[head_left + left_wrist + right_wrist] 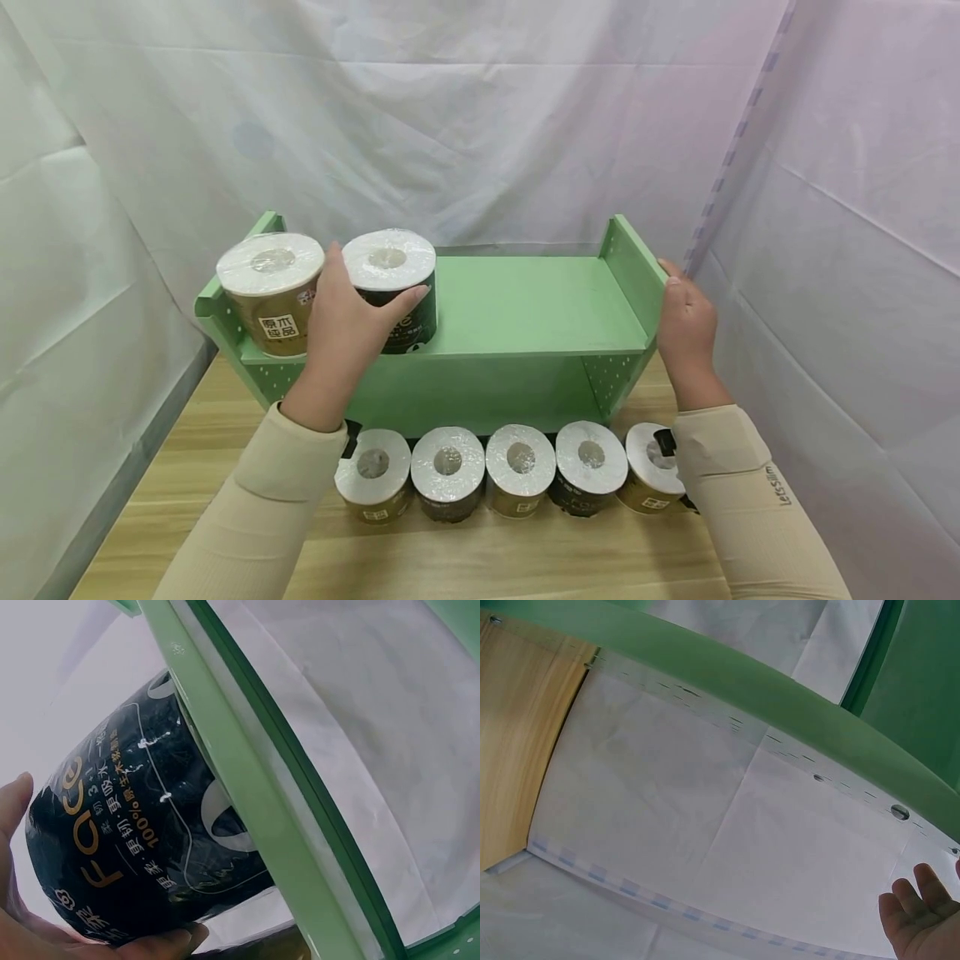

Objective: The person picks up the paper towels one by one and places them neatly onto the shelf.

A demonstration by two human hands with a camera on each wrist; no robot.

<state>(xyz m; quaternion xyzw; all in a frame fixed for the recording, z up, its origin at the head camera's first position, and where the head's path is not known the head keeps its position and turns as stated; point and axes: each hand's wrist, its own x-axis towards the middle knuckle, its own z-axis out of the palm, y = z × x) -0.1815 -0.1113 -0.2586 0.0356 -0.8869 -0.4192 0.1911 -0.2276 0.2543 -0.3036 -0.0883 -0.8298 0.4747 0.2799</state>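
Observation:
On the left of the green shelf [532,304] stands a black-wrapped toilet paper roll [392,260], its lower end at the shelf board in the left wrist view. My left hand [348,312] grips this roll, thumb across its front and fingers along its left side. Just left of it, a brown-wrapped toilet paper roll [273,292] stands against the left side panel. My right hand [686,321] is at the outside of the right side panel [632,279], fingertips right at its edge. The fingers [911,904] look relaxed, bent slightly, holding no roll.
Several more brown and black toilet paper rolls [521,467] stand in a row on the wooden table [480,554] before the shelf's lower opening. White cloth [465,125] hangs behind and on both sides.

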